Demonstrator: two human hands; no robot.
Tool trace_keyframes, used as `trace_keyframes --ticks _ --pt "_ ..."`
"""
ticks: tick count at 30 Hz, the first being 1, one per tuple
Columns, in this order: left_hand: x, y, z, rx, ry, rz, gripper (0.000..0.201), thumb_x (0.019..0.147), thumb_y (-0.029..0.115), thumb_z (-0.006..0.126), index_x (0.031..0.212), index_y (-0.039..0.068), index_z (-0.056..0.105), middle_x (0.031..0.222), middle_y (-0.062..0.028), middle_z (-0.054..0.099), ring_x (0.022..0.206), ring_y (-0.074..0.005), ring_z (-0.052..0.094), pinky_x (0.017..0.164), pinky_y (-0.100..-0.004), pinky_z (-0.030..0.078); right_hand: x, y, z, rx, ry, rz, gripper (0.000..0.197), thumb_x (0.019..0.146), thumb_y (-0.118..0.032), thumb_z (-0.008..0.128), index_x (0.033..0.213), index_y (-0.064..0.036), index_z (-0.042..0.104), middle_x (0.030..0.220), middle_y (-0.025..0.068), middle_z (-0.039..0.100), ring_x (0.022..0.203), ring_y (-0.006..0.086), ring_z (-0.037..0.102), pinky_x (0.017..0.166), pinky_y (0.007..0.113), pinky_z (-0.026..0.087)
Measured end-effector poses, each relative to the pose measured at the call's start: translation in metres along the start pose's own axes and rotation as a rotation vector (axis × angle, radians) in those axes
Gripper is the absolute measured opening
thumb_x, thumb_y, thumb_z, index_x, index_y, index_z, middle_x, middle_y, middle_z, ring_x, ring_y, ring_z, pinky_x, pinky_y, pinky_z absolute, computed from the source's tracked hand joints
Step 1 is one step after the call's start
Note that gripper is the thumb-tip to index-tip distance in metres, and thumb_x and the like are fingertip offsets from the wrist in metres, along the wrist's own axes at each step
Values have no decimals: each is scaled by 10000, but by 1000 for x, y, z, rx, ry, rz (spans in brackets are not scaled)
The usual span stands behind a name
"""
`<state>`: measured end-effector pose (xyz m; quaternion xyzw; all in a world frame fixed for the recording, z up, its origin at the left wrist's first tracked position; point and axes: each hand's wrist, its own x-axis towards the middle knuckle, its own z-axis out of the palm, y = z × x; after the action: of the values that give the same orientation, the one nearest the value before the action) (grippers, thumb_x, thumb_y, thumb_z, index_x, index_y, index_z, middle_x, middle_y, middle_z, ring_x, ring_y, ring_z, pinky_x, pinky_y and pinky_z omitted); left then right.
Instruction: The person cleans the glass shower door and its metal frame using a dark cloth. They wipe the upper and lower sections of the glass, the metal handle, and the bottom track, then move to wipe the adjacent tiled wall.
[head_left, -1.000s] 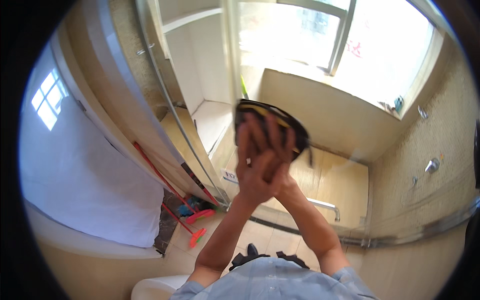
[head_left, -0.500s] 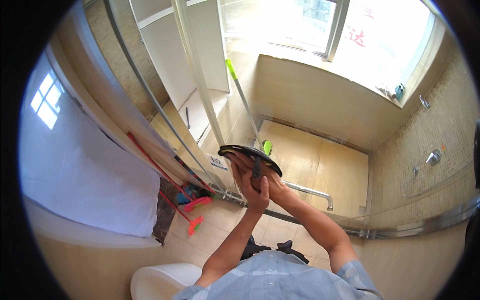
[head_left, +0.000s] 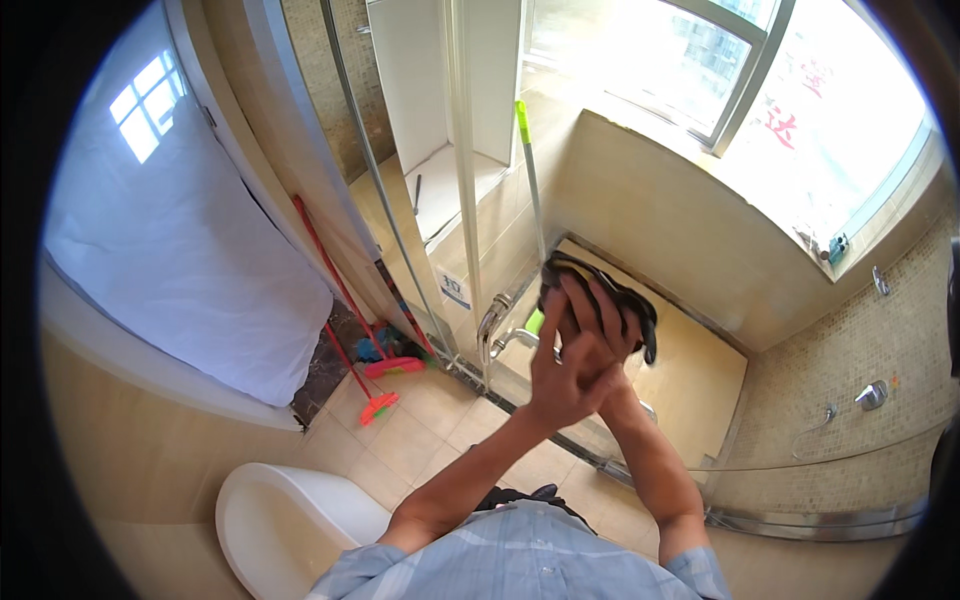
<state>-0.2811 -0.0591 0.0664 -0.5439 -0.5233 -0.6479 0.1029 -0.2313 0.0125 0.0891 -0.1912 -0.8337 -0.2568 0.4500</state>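
Observation:
My left hand (head_left: pixel 562 385) and my right hand (head_left: pixel 612 372) meet in front of me, overlapping, with fingers spread across a flat black thing with tan edging (head_left: pixel 640 305). Its rim shows beyond my fingertips and at the right side; its exact kind I cannot make out. The two hands partly hide each other, and most of the black thing lies behind them. Just left of my hands is a curved chrome door handle (head_left: pixel 492 320) on the glass. A long mop or broom with a green-topped handle (head_left: pixel 530 170) leans beyond my hands, its green lower part half hidden.
Red-handled cleaning tools (head_left: pixel 378 408) stand on the tiled floor (head_left: pixel 425 430) at the left. A white toilet-like bowl (head_left: pixel 270 515) is at lower left. White sheeting (head_left: pixel 200 270) hangs left. Behind the glass are a raised shower floor (head_left: pixel 700 400), a shower valve (head_left: pixel 872 395) and a window (head_left: pixel 690 60).
My view has turned, shifting the room in the picture. Both hands have moved right, and the black thing has tilted, showing less of its flat oval outline. The chrome handle has come into sight.

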Motion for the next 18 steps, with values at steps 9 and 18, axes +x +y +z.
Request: trace_keyframes --ticks 9,18 --pt "-33 -56 -91 -36 424 -440 313 981 123 538 1269 0 519 1385 -203 507 1287 -341 487 1084 -432 360 10 -90 68 654 -102 143 342 749 -101 650 1081 -19 668 1339 118 592 1245 303 520 993 475 412" --pt "-30 -91 -80 320 -153 -458 476 900 150 550 1303 -105 526 1350 -318 522 1254 -450 518 1080 -462 410 -62 -125 79 927 -190 456 538 849 -163 684 1356 -26 569 1511 171 443 1431 393 364 1157 468 331"
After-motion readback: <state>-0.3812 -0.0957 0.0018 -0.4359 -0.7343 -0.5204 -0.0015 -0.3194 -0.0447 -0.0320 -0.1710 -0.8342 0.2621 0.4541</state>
